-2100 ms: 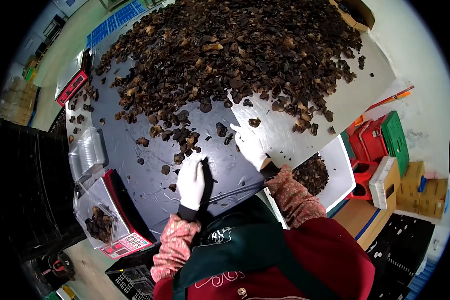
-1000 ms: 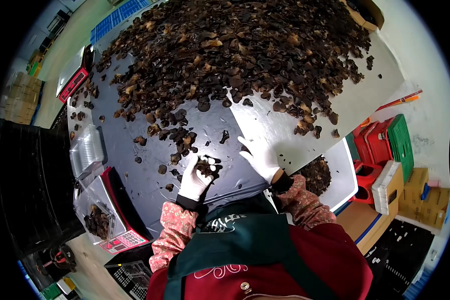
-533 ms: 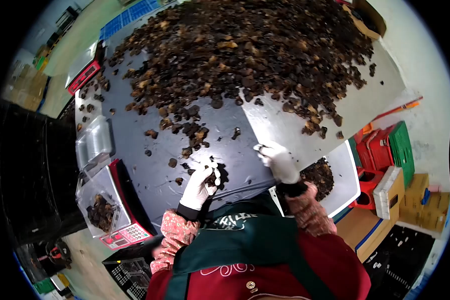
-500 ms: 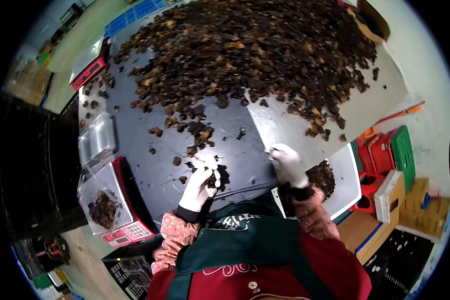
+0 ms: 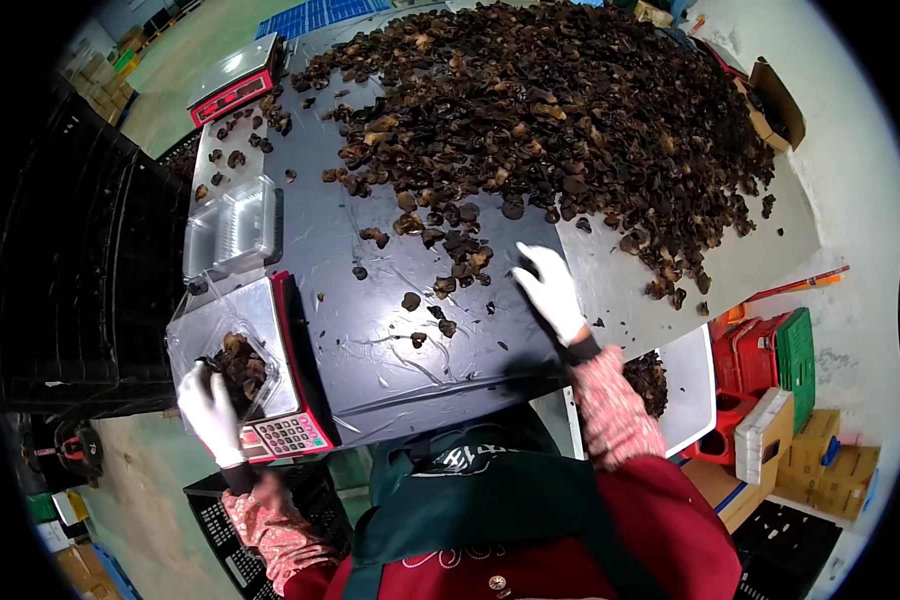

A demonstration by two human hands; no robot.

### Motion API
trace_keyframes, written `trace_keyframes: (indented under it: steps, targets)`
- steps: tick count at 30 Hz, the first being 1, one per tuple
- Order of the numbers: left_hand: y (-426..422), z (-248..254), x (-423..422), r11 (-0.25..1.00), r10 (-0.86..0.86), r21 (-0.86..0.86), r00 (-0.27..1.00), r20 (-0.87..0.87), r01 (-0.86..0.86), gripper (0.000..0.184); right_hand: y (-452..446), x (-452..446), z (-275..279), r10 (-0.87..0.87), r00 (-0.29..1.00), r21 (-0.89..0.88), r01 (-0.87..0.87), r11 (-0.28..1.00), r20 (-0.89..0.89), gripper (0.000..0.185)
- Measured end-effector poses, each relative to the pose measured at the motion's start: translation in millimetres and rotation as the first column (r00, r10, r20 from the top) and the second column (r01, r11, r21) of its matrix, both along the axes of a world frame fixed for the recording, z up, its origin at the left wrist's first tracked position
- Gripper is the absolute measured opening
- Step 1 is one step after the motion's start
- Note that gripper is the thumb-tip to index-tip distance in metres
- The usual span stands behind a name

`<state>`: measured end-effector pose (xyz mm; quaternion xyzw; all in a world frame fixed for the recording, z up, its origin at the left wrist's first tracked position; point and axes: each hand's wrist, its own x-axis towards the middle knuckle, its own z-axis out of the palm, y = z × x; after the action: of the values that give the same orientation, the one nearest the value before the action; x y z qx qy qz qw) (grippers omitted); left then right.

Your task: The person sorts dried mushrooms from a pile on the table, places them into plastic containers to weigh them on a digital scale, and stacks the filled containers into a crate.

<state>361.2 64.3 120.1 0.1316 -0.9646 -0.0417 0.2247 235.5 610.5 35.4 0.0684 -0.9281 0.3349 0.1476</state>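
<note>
At the lower left, my left hand (image 5: 210, 408), in a white glove, is at the edge of a clear plastic tray (image 5: 192, 338) on a red scale (image 5: 311, 432). Its fingertips touch or nearly touch the dark fungus pieces (image 5: 242, 372) in the tray; whether they grip any is unclear. Over the grey sheet, my gloved right hand (image 5: 550, 292) has its fingers apart and nothing in them. It is just below the big pile of dark fungus (image 5: 560, 110), right of a few loose pieces (image 5: 463, 262).
Empty clear trays (image 5: 232, 232) lie behind the scale. A second red scale (image 5: 235, 80) stands at the far left corner. A white bin (image 5: 692, 385) with fungus sits below the table's right edge, beside red crates (image 5: 745, 350). Black crates (image 5: 130, 260) are stacked at left.
My left hand, earlier closed around fungus over the sheet, has moved left to the tray on the scale. My right hand has moved up and its fingers have spread. The view has shifted left.
</note>
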Motion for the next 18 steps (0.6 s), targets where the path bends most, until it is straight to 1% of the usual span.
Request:
trace_keyframes:
  steps: [1,3,4,5,6,7,8,9,10,11,12,13,14,15,16,17,18]
  targets:
    - [-1,-14,3,0.999,-0.024,-0.040,0.999,0.027,0.025,0.036,-24,-19,-4,-0.006,1.000,0.027,0.006,1.000,-0.005,0.046]
    - [11,-12,1,0.993,-0.082,-0.091,0.994,-0.071,0.076,0.040,-65,-53,-23,-0.031,0.999,0.041,0.032,0.999,-0.008,0.049]
    - [15,-11,0,0.994,-0.082,-0.084,0.994,-0.072,0.076,0.040,-87,-55,-18,-0.051,0.996,0.130,0.041,0.991,0.075,0.044]
    - [19,-9,0,0.996,-0.027,-0.090,0.994,-0.110,0.017,0.041,-102,-57,-13,-0.075,0.985,0.220,0.039,0.975,0.157,0.039]
    - [23,-4,0,0.994,0.031,-0.096,0.988,-0.149,-0.046,0.042,-107,-58,-22,0.000,0.990,0.142,-0.020,0.990,0.138,0.034]
    - [30,5,-1,0.994,0.038,-0.094,0.988,-0.149,-0.052,0.042,-113,-56,-26,0.074,0.991,0.061,-0.081,0.995,0.113,0.029]
    - [41,15,-1,0.994,0.015,-0.101,0.975,-0.222,-0.038,0.040,-113,-51,-31,0.133,0.980,-0.089,-0.121,0.989,0.151,0.023]
    - [56,23,-1,0.994,-0.005,-0.108,0.957,-0.290,-0.027,0.039,-109,-44,-38,0.220,0.970,-0.212,-0.196,0.957,0.099,0.030]
    - [79,27,-6,0.994,-0.077,0.041,0.922,-0.380,0.101,0.031,-104,-32,-24,0.266,0.949,-0.288,-0.210,0.934,0.172,0.034]
    - [109,33,-10,0.963,-0.116,0.186,0.919,-0.376,0.198,0.028,-96,-20,-7,0.315,0.918,-0.361,-0.216,0.907,0.242,0.039]
    - [136,31,-16,0.872,-0.168,0.374,0.911,-0.376,0.315,0.026,-84,-17,-16,0.288,0.947,-0.250,-0.247,0.936,0.143,0.042]
    - [163,25,-28,0.792,-0.257,0.448,0.892,-0.371,0.414,0.022,-71,-15,-23,0.268,0.963,-0.136,-0.261,0.956,0.035,0.046]
    - [179,1,-41,0.710,-0.359,0.492,0.860,-0.363,0.504,0.021,-60,-12,-20,0.241,0.965,-0.172,-0.221,0.960,0.100,0.049]
    - [198,-14,-53,0.637,-0.408,0.569,0.854,-0.322,0.519,0.021,-47,-14,-27,0.255,0.949,-0.381,-0.170,0.909,0.184,0.049]
    - [209,-38,-68,0.625,-0.444,0.585,0.852,-0.278,0.517,0.022,-37,-14,-21,0.253,0.930,-0.408,-0.128,0.904,0.268,0.049]
    - [219,-67,-87,0.584,-0.413,0.627,0.854,-0.316,0.515,0.021,-30,-14,-14,0.250,0.903,-0.431,-0.082,0.899,0.350,0.050]
    - [228,-85,-107,0.612,-0.409,0.587,0.847,-0.339,0.530,0.021,-24,-18,-23,0.163,0.934,-0.320,-0.056,0.946,0.319,0.041]
